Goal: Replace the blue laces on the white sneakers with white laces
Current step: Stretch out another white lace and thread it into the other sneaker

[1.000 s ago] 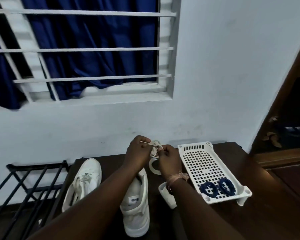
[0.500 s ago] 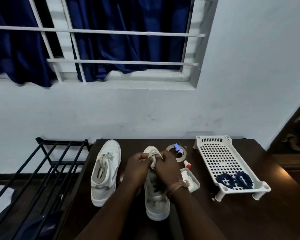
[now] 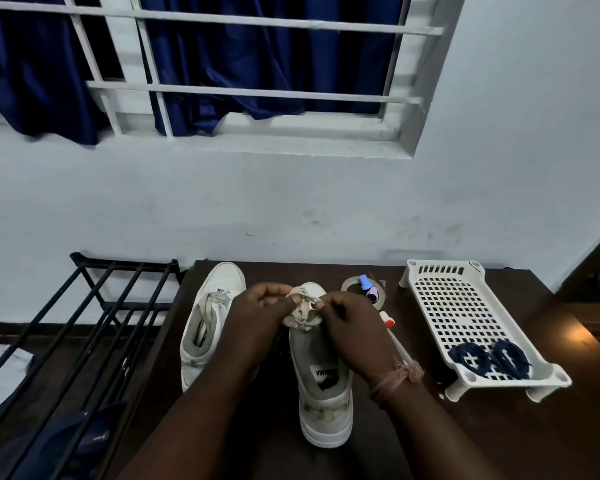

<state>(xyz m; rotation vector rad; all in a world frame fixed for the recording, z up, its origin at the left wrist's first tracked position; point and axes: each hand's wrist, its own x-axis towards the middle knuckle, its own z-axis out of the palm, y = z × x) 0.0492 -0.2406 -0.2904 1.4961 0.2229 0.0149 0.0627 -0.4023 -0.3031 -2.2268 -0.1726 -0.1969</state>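
Observation:
Two white sneakers stand on a dark wooden table (image 3: 499,431). The left sneaker (image 3: 210,317) is laced in white and nothing touches it. Over the tongue of the right sneaker (image 3: 323,386), my left hand (image 3: 260,313) and my right hand (image 3: 352,323) each pinch part of a bunched white lace (image 3: 303,308). Two coiled blue laces (image 3: 490,358) lie in the near end of a white perforated tray (image 3: 465,306) to the right.
A roll of clear tape (image 3: 352,284) with small blue and purple caps (image 3: 368,287) sits behind my right hand, next to a small red-tipped tube (image 3: 386,318). A black metal rack (image 3: 77,327) stands left of the table. The wall and a barred window lie behind.
The hands came down from chest height with the white lace to the right sneaker's tongue. The view tilted down and shifted, so the tape, caps and tube now show.

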